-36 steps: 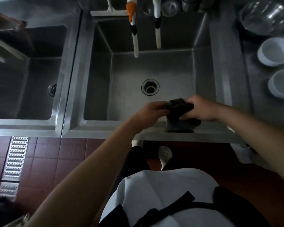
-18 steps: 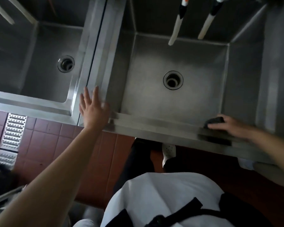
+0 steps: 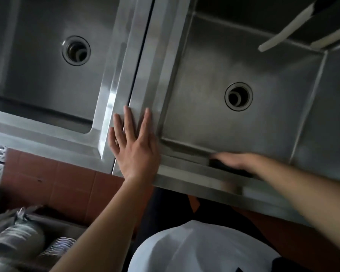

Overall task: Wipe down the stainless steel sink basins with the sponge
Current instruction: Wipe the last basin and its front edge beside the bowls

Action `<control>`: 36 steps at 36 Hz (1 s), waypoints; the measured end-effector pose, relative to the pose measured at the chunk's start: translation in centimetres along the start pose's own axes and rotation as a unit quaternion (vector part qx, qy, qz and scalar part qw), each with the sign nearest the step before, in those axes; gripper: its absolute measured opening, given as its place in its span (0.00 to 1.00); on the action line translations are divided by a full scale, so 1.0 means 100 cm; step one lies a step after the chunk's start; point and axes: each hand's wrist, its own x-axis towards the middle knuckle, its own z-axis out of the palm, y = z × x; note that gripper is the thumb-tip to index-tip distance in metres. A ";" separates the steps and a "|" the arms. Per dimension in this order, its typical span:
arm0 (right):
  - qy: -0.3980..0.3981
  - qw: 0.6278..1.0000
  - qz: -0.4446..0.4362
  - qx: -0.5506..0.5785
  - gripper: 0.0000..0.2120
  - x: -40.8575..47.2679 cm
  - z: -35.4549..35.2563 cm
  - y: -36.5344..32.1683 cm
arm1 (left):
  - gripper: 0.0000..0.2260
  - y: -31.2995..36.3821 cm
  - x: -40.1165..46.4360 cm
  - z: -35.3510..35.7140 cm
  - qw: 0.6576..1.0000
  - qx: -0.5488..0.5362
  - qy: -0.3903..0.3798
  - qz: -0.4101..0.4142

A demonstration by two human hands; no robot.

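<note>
Left hand (image 3: 134, 148) lies flat, fingers straight, on the rim between two sink basins (image 3: 234, 134); the blurred right hand (image 3: 237, 160) presses a dark sponge (image 3: 227, 167) on the front rim.

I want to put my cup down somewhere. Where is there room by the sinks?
The floor of the right basin is bare around its drain. The left basin also looks bare around its drain. The front rim is crowded: the left hand rests flat on the divider, and the right hand presses the dark sponge there.
</note>
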 end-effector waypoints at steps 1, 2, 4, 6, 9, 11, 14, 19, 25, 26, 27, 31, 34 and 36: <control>-0.016 1.000 -0.020 -0.002 0.19 -0.004 0.012 -0.029 | 0.25 -0.001 0.000 0.001 1.000 0.002 0.000 0.002; -0.007 0.998 -0.046 0.047 0.19 0.009 0.027 -0.053 | 0.25 -0.001 0.001 0.001 1.000 0.003 0.002 0.004; -0.034 0.990 -0.097 0.098 0.18 0.022 0.042 -0.096 | 0.25 -0.003 0.002 0.003 1.000 0.005 0.010 0.008; -0.035 0.979 -0.138 0.143 0.14 0.029 0.052 -0.116 | 0.26 -0.004 0.002 0.006 1.000 0.010 0.013 0.009; -0.055 0.976 -0.123 0.170 0.12 0.032 0.050 -0.110 | 0.26 -0.007 0.004 0.006 1.000 0.012 0.009 0.016; -0.050 0.983 -0.099 0.148 0.13 0.025 0.043 -0.091 | 0.25 -0.006 0.005 0.005 1.000 0.005 0.005 0.012; -0.052 0.992 -0.077 0.083 0.13 0.008 0.031 -0.062 | 0.25 -0.003 0.006 0.003 1.000 0.004 0.004 0.005; -0.009 0.997 -0.053 0.046 0.10 -0.029 0.011 -0.006 | 0.24 -0.002 0.006 0.002 1.000 0.006 0.009 -0.007; 0.090 0.986 -0.103 -0.096 0.34 -0.078 0.001 0.069 | 0.23 0.002 0.002 -0.008 1.000 -0.010 -0.013 -0.010; 0.108 0.982 -0.114 -0.106 0.35 -0.085 0.000 0.083 | 0.24 0.002 0.000 -0.009 1.000 -0.016 -0.015 -0.010; 0.122 0.979 -0.118 -0.115 0.36 -0.094 -0.002 0.096 | 0.25 0.002 -0.003 -0.009 1.000 -0.018 -0.016 -0.017; 0.164 0.973 -0.123 -0.102 0.40 -0.124 -0.015 0.154 | 0.28 0.010 -0.043 -0.004 0.998 -0.024 0.004 -0.059; 0.176 0.974 -0.112 -0.086 0.38 -0.140 -0.028 0.196 | 0.29 0.017 -0.091 0.007 0.993 -0.060 0.013 -0.098; 0.190 0.973 -0.103 -0.076 0.37 -0.145 -0.033 0.215 | 0.27 0.018 -0.121 0.016 0.989 -0.078 0.010 -0.127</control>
